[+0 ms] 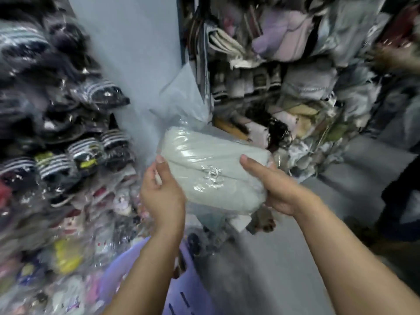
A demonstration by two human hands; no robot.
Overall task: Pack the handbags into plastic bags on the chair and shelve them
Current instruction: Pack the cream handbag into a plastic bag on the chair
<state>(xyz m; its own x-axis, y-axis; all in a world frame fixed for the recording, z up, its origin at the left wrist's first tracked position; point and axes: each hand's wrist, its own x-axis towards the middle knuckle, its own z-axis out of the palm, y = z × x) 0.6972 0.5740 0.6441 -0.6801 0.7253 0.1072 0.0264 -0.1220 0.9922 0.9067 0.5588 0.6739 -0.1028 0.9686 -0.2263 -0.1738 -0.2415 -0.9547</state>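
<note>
Nearest, the chair [191, 292] sat low between the forearms. Above it, the left hand [162, 192] gripped the left end of the handbag [213, 171], thumb on the top face and fingers hidden beneath. The right hand [279, 189] gripped the right end likewise. The handbag lay wholly inside the plastic bag [181, 98], whose loose mouth stood up at the far end. Packing appeared complete, and shelving appeared to be the step in hand. The next move would call for a free slot on the shelves [295, 92], far right, which looked crammed. Stacked slippers [75, 153] crowded the left. Open room lay only along the wall [136, 53] between them.
</note>
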